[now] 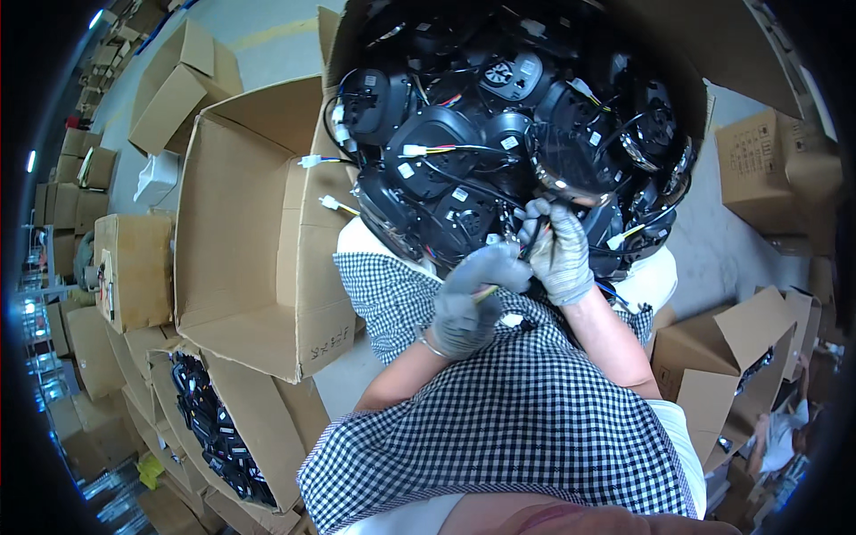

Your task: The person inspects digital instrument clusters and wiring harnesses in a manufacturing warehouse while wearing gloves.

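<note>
Carton point(744, 49) holds black wired housings point(444, 130), apparently layered

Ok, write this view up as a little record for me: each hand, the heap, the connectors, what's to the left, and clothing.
Left hand: grey glove, curled around yellowish wires
Right hand: grey glove, fingers closed on a dark cable
Heap: black units in a large carton
Connectors: white plugs on multicoloured leads
Left: open carton; below it, another carton holding black parts
Clothing: black-and-white checked apron
</note>
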### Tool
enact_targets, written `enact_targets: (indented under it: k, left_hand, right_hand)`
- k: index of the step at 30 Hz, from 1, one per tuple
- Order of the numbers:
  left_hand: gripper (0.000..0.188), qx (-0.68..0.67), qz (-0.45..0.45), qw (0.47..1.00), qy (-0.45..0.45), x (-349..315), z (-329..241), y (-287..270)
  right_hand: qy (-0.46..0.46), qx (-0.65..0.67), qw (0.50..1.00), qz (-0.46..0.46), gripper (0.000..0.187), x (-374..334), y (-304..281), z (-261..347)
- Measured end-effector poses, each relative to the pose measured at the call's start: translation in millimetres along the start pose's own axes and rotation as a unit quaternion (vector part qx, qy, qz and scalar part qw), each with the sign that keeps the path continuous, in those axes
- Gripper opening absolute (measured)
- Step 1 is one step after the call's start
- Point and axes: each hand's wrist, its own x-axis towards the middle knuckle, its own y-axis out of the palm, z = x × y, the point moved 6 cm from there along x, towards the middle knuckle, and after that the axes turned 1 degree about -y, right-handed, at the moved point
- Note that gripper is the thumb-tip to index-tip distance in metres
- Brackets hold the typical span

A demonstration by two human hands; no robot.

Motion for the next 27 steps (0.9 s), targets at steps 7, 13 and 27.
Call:
enact_targets:
  k: [7,13,27]
  left_hand:
    - [0.064,-0.013,-0.207,0.973,-0.099,9.2,34.4,-33.1]
    - [0.04,0.033,-0.074,0.981,-0.175,9.7,39.4,-16.8]
    - [0.046,0.15,-0.017,0.975,-0.161,9.6,38.5,-17.6]
  right_hand:
    - [0.191,-0.329,0.921,0.08,0.034,-57.0,36.7,16.1]
    - [0.114,-0.437,0.886,0.105,0.04,-59.3,77.9,39.5]
    - [-0.068,-0.669,0.706,0.221,0.024,-53.2,82.9,46.3]
